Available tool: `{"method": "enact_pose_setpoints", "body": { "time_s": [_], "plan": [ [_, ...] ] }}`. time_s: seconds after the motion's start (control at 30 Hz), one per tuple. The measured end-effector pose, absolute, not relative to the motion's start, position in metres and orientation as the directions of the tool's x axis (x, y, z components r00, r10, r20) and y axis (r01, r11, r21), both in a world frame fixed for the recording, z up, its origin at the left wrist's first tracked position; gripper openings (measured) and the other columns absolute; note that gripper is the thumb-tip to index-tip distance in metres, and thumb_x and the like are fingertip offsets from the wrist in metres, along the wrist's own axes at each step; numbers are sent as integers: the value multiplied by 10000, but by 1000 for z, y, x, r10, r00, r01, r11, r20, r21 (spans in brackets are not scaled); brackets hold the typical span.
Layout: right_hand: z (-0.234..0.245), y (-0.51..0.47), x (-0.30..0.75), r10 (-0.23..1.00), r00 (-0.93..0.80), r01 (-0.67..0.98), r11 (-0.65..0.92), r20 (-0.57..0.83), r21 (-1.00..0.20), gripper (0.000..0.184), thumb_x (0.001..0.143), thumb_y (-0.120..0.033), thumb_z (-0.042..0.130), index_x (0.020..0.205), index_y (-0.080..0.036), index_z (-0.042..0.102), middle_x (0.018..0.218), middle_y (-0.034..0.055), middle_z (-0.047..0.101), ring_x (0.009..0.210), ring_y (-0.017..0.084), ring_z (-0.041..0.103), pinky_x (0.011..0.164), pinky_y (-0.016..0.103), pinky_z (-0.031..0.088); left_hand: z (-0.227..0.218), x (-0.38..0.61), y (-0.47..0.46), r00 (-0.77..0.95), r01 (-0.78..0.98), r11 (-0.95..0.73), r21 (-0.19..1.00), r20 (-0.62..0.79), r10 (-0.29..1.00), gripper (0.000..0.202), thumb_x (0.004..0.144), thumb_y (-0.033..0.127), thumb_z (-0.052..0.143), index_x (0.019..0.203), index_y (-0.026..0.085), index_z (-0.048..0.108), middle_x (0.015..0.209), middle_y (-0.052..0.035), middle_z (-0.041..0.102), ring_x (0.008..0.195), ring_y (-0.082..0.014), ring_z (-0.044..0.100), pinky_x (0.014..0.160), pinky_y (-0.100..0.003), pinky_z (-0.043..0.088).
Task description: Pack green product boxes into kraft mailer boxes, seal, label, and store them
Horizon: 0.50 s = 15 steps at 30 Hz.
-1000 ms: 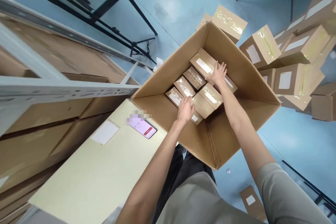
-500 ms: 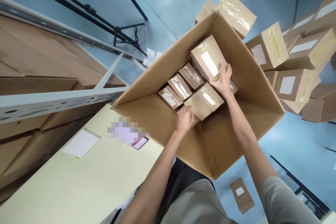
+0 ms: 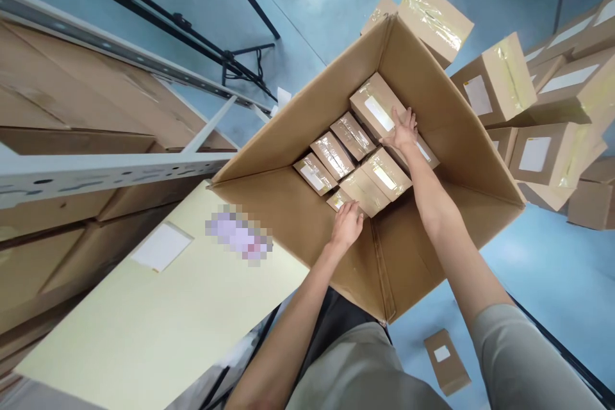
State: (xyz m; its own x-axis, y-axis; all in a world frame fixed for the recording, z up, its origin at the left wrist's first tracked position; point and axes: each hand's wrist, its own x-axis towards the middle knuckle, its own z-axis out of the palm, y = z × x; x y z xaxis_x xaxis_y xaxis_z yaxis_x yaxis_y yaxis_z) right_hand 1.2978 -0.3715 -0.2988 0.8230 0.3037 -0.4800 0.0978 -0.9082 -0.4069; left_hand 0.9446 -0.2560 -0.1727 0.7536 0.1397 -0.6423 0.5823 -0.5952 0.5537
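Both my hands reach into a large open carton (image 3: 423, 282) holding several smaller taped cardboard boxes. My right hand (image 3: 401, 134) lies with spread fingers on the right part of a box with a white label (image 3: 378, 113), in the far corner. Another labelled box (image 3: 425, 150) sits partly under that hand and wrist. My left hand (image 3: 348, 224) has its fingers stretched onto the near edge of a small box (image 3: 338, 200), and they hide part of it. Beside these stand a box with a white label strip (image 3: 385, 174) and several narrow taped boxes (image 3: 332, 156).
Left of the carton is a pale tabletop (image 3: 158, 333) with a white card (image 3: 162, 246) and a pixelated patch. A metal shelf (image 3: 96, 173) holds large cartons. Stacked labelled boxes (image 3: 533, 154) stand to the right; one box (image 3: 446, 362) lies on the floor below.
The labelled box under my right hand has gone from tilted and raised to lower and flatter in the far corner. My right hand has spread over it; my left hand has shifted slightly.
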Motion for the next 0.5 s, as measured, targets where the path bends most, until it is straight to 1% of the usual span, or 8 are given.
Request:
{"method": "enact_pose_setpoints", "body": {
  "time_s": [0.1, 0.17, 0.23, 0.3, 0.33, 0.4, 0.43, 0.5],
  "plan": [
    [-280, -392, 1269, 278, 861, 83, -903, -426, -422, 1289, 940, -826, 818, 1902, -217, 213, 1981, 249, -6, 1837, 487, 19, 1436, 780, 167, -166, 937, -263, 751, 590, -583, 558, -645, 142, 484, 1080, 191, 579, 1548, 166, 697, 1624, -207, 710, 1590, -390, 618, 1369, -597, 494],
    [-266, -415, 1231, 212, 901, 20, -892, -378, -452, 1195, 1020, -825, 705, 1900, -193, 200, 1980, 257, 23, 1843, 464, 48, 1444, 742, 212, -161, 930, -265, 750, 600, -569, 563, -642, 156, 453, 1088, 194, 578, 1520, 174, 711, 1607, -198, 720, 1577, -372, 628, 1345, -568, 518],
    [-251, -442, 1181, 136, 920, -67, -869, -367, -490, 1098, 1081, -830, 579, 1895, -187, 218, 1974, 259, 82, 1846, 441, 102, 1449, 706, 247, -154, 921, -268, 750, 606, -559, 565, -640, 166, 410, 1093, 191, 570, 1467, 179, 738, 1588, -188, 734, 1560, -360, 639, 1328, -549, 534],
    [-238, -470, 1127, 63, 908, -166, -853, -414, -495, 1040, 1111, -791, 516, 1873, -128, 266, 1949, 297, 170, 1835, 437, 174, 1450, 678, 273, -147, 912, -271, 754, 604, -553, 575, -636, 162, 357, 1097, 188, 562, 1389, 191, 768, 1557, -172, 755, 1524, -353, 663, 1320, -553, 538],
    [-232, -483, 1100, 21, 891, -223, -850, -453, -478, 1013, 1120, -753, 508, 1856, -91, 295, 1936, 316, 206, 1829, 438, 205, 1449, 662, 285, -143, 908, -274, 755, 603, -548, 580, -637, 157, 331, 1095, 182, 562, 1343, 199, 781, 1541, -164, 765, 1496, -351, 681, 1316, -558, 539],
    [-219, -505, 1050, -65, 840, -326, -853, -539, -406, 948, 1127, -667, 515, 1826, -49, 352, 1911, 338, 276, 1815, 442, 258, 1445, 635, 312, -136, 899, -280, 752, 607, -537, 586, -642, 149, 290, 1080, 159, 572, 1256, 215, 796, 1515, -151, 779, 1435, -346, 716, 1303, -564, 545],
    [-212, -514, 1028, -86, 814, -351, -860, -575, -369, 917, 1127, -619, 523, 1810, -25, 377, 1898, 349, 306, 1810, 444, 274, 1440, 624, 328, -131, 895, -284, 750, 609, -532, 588, -645, 146, 276, 1068, 143, 581, 1218, 222, 799, 1509, -147, 782, 1417, -343, 726, 1295, -562, 550],
    [-198, -527, 992, -76, 777, -351, -876, -625, -330, 868, 1118, -546, 550, 1780, 2, 427, 1881, 351, 348, 1803, 440, 298, 1439, 597, 345, -123, 887, -292, 753, 607, -523, 599, -644, 135, 252, 1045, 114, 602, 1155, 232, 795, 1502, -141, 784, 1417, -345, 729, 1282, -557, 557]
  ]
}}
